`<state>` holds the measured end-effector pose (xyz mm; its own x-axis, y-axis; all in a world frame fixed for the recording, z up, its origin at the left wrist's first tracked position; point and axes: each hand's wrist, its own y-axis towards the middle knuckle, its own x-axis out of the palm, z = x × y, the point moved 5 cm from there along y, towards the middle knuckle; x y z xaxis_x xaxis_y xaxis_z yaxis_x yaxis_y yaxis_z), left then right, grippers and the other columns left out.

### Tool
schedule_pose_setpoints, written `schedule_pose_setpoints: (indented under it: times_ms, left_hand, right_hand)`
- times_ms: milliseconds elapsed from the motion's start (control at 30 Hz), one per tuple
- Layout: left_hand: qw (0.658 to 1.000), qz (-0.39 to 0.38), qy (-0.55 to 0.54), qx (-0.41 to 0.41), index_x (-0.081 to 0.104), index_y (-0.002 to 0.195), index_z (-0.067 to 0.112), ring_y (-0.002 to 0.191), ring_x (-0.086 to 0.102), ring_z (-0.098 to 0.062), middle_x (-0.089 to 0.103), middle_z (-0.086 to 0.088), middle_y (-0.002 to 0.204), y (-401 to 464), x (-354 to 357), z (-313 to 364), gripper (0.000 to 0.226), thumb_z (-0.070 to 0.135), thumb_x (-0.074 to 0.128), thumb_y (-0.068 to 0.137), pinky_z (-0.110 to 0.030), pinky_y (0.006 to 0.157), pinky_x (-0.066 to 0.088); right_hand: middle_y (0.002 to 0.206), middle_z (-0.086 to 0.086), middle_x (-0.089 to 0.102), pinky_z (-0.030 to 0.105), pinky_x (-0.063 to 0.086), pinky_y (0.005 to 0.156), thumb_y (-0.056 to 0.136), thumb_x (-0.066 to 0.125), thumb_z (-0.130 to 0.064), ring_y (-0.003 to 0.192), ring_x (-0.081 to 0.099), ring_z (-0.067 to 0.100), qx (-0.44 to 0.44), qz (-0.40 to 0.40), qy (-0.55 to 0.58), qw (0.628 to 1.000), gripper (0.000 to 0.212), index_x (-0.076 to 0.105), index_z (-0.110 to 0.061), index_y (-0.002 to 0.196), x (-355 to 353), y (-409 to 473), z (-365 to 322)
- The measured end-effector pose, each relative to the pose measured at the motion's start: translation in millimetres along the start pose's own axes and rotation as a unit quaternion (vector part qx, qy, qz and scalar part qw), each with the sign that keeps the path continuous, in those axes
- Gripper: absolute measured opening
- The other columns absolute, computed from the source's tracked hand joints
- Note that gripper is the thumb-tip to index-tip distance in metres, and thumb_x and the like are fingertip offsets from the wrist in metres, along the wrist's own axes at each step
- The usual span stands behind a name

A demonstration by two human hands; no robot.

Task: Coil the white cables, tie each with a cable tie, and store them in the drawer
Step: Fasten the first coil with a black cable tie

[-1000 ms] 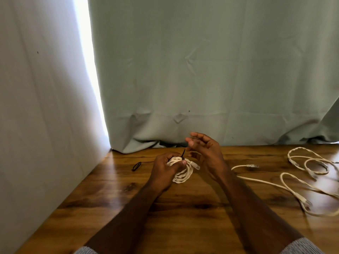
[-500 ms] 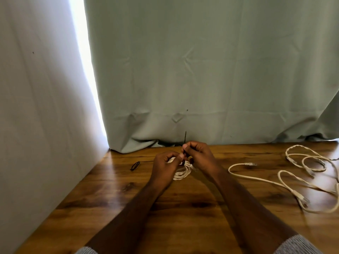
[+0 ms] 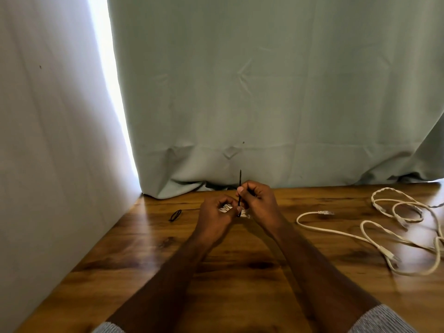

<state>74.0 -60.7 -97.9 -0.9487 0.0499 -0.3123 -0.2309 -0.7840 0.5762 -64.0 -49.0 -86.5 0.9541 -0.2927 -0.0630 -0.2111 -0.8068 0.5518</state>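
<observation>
Hands meet above the wooden worktop, near its far edge by the green curtain. The left hand curls around a coiled white cable, mostly hidden between the palms. The right hand pinches a black cable tie whose tail sticks straight up. A second black tie lies to the left. Loose white cables sprawl well apart on the right.
</observation>
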Motion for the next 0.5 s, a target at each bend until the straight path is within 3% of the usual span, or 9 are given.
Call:
schedule_pose_setpoints:
  times_ms: [67, 200, 300, 433, 500]
  left_hand:
    - [1.000, -0.005, 0.011, 0.008, 0.075, 0.073, 0.015, 0.079, 0.066, 0.002, 0.075, 0.005, 0.081, -1, 1, -3, 0.010, 0.008, 0.078, 0.079, -0.006, 0.073, 0.043]
    - [0.999, -0.027, 0.035, -0.012, 0.078, 0.079, 0.021, 0.082, 0.069, -0.003, 0.076, 0.010, 0.082, -1, 6, -14, 0.002, 0.020, 0.079, 0.080, -0.031, 0.084, 0.054]
    - [0.998, -0.045, 0.045, -0.023, 0.078, 0.079, 0.025, 0.081, 0.070, -0.005, 0.075, 0.011, 0.080, -2, 7, -17, 0.001, 0.025, 0.078, 0.080, -0.042, 0.086, 0.055]
    - [0.998, -0.050, 0.025, -0.040, 0.077, 0.076, 0.026, 0.084, 0.071, -0.010, 0.076, 0.009, 0.081, -3, -13, -21, 0.005, 0.031, 0.075, 0.076, -0.046, 0.086, 0.056]
    - [0.998, -0.040, -0.005, -0.052, 0.078, 0.077, 0.022, 0.085, 0.071, -0.018, 0.076, 0.003, 0.083, -4, -31, -25, 0.005, 0.026, 0.077, 0.075, -0.046, 0.084, 0.056]
  right_hand:
    - [0.060, 0.003, 0.056, 0.018, 0.045, 0.055, 0.097, 0.058, -0.004, 0.055, 0.052, 0.009, -0.004, 0.007, 0.001, 1.000, 0.022, 0.063, 0.007, 0.079, 0, -1, 1]
    - [0.058, 0.002, 0.056, 0.020, 0.046, 0.055, 0.097, 0.058, -0.006, 0.054, 0.053, 0.009, 0.014, 0.007, 0.001, 1.000, 0.022, 0.065, -0.005, 0.076, -3, -3, 7]
    - [0.058, 0.002, 0.057, 0.025, 0.046, 0.056, 0.097, 0.059, -0.004, 0.055, 0.053, 0.012, 0.016, 0.008, -0.001, 1.000, 0.021, 0.066, 0.000, 0.078, -3, -4, 11]
    - [0.064, 0.000, 0.064, 0.030, 0.051, 0.064, 0.095, 0.063, -0.005, 0.064, 0.060, 0.012, -0.018, -0.069, -0.011, 0.997, 0.021, 0.069, -0.008, 0.075, 12, -5, 3]
    - [0.075, 0.003, 0.070, 0.027, 0.053, 0.069, 0.091, 0.070, -0.008, 0.072, 0.065, 0.011, -0.036, -0.105, -0.018, 0.994, 0.010, 0.073, -0.009, 0.081, 20, -7, -1]
